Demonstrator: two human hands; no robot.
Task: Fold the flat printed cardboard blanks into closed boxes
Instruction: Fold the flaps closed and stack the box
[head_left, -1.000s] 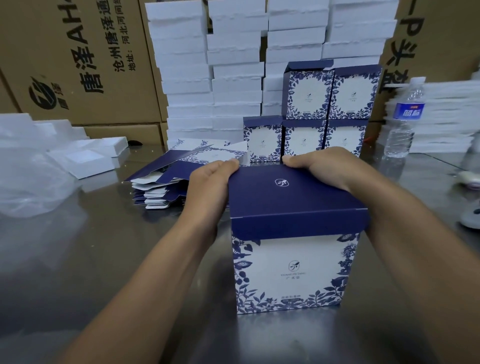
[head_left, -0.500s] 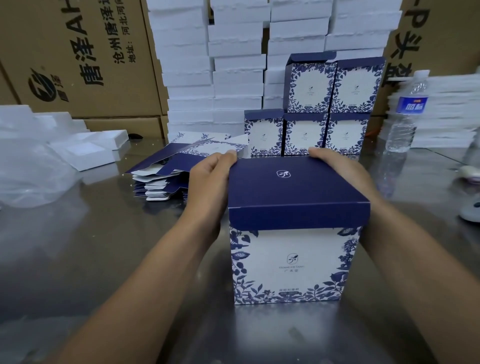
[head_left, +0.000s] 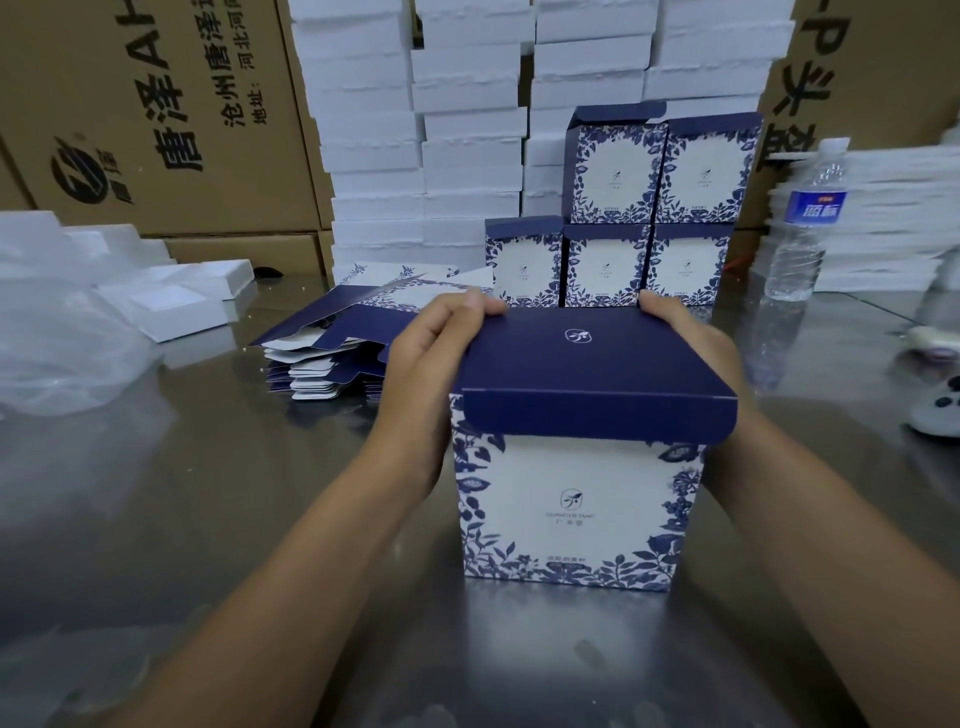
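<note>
Printed box (head_left: 576, 509) stands upright on steel surface (head_left: 182, 493), centre, near edge. Navy lid panel (head_left: 597, 364) lies folded flat over the top; its front flap hangs outside the front wall, not tucked in.

L hand (head_left: 426, 374): against box's left side, fingers curled over far-left lid corner, grasping box. R hand (head_left: 691, 338): along right side, fingertips hooked on far-right lid corner, also grasping box; palm mostly hidden behind lid.

Flat blanks (head_left: 332, 364) stacked just left of L hand. Five finished boxes (head_left: 608, 265) behind, 3 below, 2 on top. Water bottle (head_left: 802, 228) at right rear. White foam trays (head_left: 415, 130) stacked at back, brown cartons (head_left: 156, 104) beside. Plastic bag (head_left: 52, 353) far left.
</note>
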